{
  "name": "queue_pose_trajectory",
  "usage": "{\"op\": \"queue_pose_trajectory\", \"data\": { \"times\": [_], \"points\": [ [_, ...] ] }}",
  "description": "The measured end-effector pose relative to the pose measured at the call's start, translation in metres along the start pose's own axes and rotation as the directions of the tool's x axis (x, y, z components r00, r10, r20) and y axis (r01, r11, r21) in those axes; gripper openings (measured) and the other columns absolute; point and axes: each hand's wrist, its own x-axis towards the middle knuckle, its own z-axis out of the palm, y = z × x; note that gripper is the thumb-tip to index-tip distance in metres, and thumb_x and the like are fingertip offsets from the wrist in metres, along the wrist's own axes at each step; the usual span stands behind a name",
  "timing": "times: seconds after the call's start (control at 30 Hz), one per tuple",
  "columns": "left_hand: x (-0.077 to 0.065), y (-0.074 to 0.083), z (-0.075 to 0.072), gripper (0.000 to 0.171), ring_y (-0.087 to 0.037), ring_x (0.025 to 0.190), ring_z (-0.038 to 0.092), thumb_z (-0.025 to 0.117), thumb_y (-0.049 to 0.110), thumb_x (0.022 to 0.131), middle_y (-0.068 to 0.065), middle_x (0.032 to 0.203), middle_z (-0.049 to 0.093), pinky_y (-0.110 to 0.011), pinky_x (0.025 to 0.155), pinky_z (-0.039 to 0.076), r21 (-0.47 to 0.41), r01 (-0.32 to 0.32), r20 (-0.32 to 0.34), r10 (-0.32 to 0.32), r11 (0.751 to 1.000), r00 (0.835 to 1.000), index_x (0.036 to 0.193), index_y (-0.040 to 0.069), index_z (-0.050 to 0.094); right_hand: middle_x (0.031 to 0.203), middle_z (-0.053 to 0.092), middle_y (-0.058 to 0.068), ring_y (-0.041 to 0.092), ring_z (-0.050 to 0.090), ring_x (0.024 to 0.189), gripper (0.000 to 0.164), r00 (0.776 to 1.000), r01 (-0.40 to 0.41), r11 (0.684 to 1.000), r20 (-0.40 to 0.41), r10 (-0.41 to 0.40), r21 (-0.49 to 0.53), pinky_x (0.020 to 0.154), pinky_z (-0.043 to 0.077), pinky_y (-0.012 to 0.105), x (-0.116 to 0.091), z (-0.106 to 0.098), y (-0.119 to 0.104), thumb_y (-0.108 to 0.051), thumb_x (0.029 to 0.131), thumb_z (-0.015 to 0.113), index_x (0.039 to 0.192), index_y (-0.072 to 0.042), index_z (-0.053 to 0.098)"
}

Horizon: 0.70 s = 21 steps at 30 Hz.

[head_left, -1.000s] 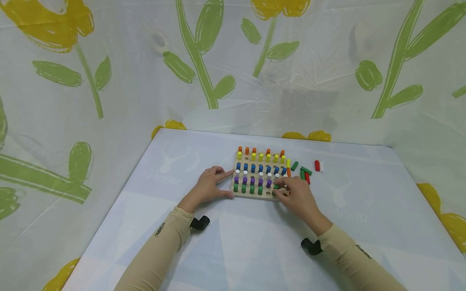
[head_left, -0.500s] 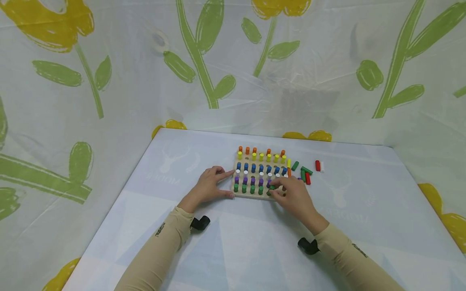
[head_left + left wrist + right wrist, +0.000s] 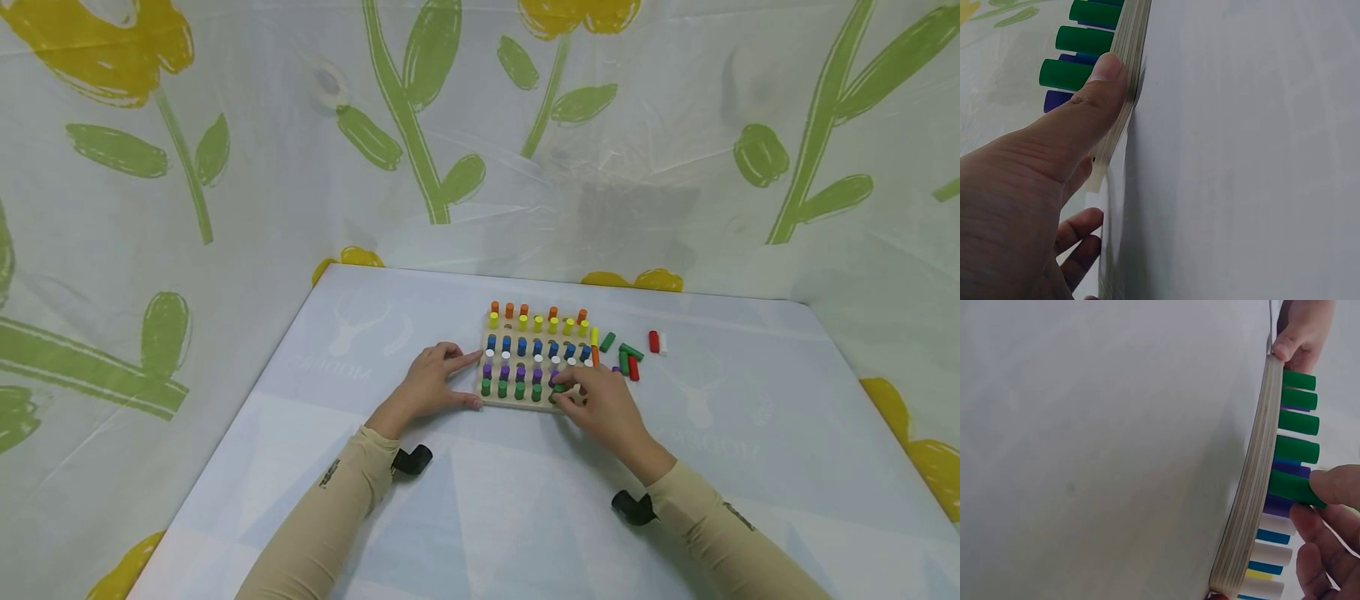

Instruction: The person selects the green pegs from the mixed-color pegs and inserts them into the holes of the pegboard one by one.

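Note:
A wooden pegboard (image 3: 519, 403) lies on the table, bearing rows of upright orange, yellow, blue, white, purple and green pegs. At its left side my left hand (image 3: 431, 382) rests with index finger and thumb extended against the edge; in the left wrist view the thumb (image 3: 1094, 103) presses the board near a green peg. My right hand (image 3: 607, 408) pinches a green peg (image 3: 1291, 487) between thumb and fingers at the front row, right of several standing green pegs. That peg tilts slightly, its lower end at the board. The fingers hide the row's right end in the head view.
Loose pegs lie on the table right of the board: several green and red ones, including a red peg (image 3: 654, 342) beside a white peg (image 3: 663, 343). A yellow peg (image 3: 595, 336) and an orange peg (image 3: 596, 355) lie along the board's right edge.
My right hand has moved left along the front row with the green peg, then lowered it slightly toward the board. The left hand has stayed in place.

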Motion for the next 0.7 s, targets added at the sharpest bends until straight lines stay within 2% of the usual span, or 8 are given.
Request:
{"op": "queue_pose_trajectory", "data": {
  "times": [0.7],
  "points": [
    [-0.0001,-0.0001,0.0008,0.089,-0.031,0.126,0.040,0.082,0.058,0.078,-0.010,0.140,0.044,-0.048,0.113,0.032,0.002,-0.008,-0.009,0.008,1.000,1.000,0.155,0.031,0.045,0.093,0.072,-0.002,0.018,0.055,0.083,0.019,1.000,-0.020,1.000,0.019,0.020,-0.001,0.073,0.047,0.034,-0.0029,-0.0015,0.0005,-0.020,0.088,0.080,0.105,-0.012,0.076]
  ]
}}
